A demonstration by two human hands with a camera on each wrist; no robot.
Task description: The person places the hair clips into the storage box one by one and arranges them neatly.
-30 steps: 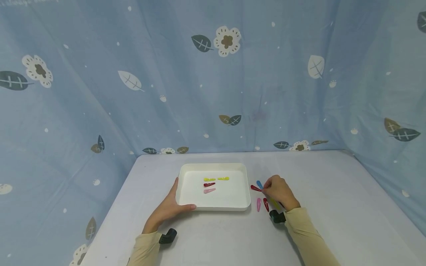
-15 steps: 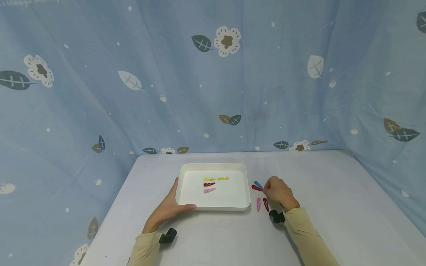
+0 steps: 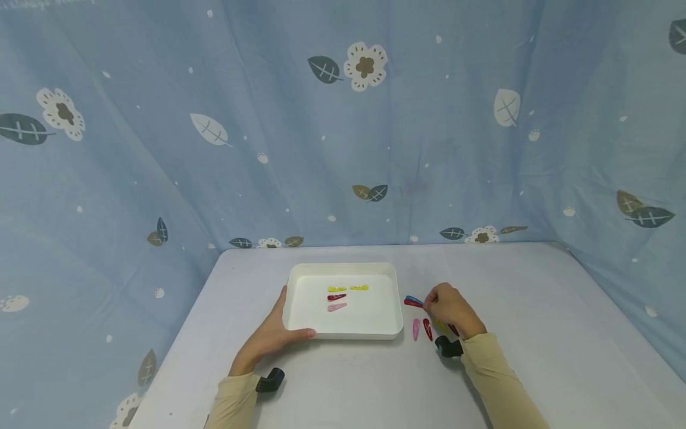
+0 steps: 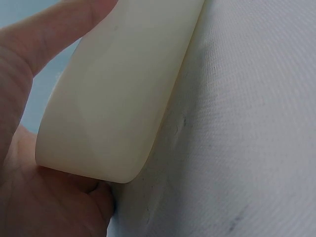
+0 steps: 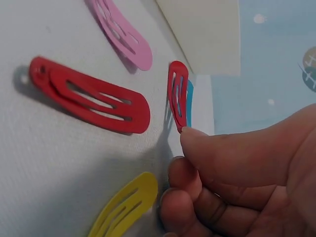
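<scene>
Your right hand point(image 3: 451, 308) pinches the red clip point(image 5: 183, 97) by its narrow end, right of the white tray point(image 3: 371, 320) your left hand point(image 3: 272, 335) grips, and this probably light, stiff, slightly slippery piece seems best held there.

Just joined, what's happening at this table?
A person's right hand pinches a red hair clip by its narrow end, with a blue clip right behind it; whether that one is gripped too is unclear. The left hand holds the near left corner of a white tray. In it lie two yellow clips, one red clip and one pink clip. More clips lie on the table beside it.
</scene>
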